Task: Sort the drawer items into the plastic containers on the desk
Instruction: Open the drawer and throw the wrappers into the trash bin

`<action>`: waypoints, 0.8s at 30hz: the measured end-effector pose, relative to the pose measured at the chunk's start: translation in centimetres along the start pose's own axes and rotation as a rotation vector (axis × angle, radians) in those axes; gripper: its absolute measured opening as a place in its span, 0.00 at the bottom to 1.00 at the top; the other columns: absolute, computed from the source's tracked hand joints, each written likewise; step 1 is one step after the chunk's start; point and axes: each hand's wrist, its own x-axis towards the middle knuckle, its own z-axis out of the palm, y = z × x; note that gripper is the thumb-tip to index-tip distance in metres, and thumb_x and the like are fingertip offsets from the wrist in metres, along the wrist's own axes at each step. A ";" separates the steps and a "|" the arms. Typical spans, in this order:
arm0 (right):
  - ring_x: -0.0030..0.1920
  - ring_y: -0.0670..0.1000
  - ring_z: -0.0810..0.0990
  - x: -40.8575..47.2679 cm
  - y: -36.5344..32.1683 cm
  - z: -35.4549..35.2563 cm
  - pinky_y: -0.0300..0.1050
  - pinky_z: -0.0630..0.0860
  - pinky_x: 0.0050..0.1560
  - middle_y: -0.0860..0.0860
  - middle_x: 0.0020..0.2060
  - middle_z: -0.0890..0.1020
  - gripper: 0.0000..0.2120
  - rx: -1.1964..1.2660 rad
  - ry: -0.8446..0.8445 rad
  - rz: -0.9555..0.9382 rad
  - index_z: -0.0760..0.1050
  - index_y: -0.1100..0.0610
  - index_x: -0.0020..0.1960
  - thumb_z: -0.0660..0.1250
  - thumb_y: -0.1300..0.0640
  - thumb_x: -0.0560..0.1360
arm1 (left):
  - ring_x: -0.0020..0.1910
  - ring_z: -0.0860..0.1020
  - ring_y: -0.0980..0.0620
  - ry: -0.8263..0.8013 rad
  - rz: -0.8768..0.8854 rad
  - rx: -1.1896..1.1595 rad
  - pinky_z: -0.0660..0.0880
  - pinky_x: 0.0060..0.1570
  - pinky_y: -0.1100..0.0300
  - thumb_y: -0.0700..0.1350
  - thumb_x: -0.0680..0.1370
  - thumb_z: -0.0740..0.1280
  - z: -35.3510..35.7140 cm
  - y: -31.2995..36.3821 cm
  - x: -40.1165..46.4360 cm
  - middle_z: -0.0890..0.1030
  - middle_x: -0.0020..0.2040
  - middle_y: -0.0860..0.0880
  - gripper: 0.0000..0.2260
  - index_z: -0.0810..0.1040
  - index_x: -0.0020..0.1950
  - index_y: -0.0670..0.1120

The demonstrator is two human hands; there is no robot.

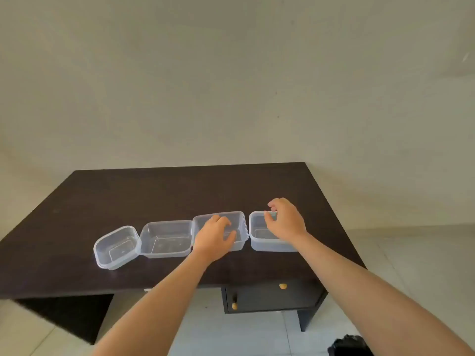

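Several clear plastic containers stand in a row on the dark desk (154, 196), all with nothing in them. My left hand (214, 237) reaches into the second container from the right (240, 224), with its fingers curled over the near left wall and gripping it. My right hand (285, 222) is over the rightmost container (259, 241) and pinches its far rim between thumb and fingers. The two containers further left (164, 240) (120, 262) are untouched; the leftmost sits turned at an angle. No drawer items are in sight.
Under the desk's right side is a dark drawer unit (270, 296) with two gold knobs, shut. A black object (349, 345) lies on the tiled floor at the bottom right. A plain wall stands behind the desk.
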 end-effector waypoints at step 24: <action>0.45 0.53 0.79 -14.0 10.3 17.2 0.42 0.71 0.43 0.51 0.46 0.80 0.09 0.500 0.263 0.914 0.77 0.59 0.51 0.71 0.56 0.73 | 0.67 0.66 0.47 -0.043 -0.173 -0.147 0.57 0.66 0.55 0.52 0.71 0.74 13.1 -7.7 -6.5 0.70 0.69 0.54 0.18 0.79 0.60 0.56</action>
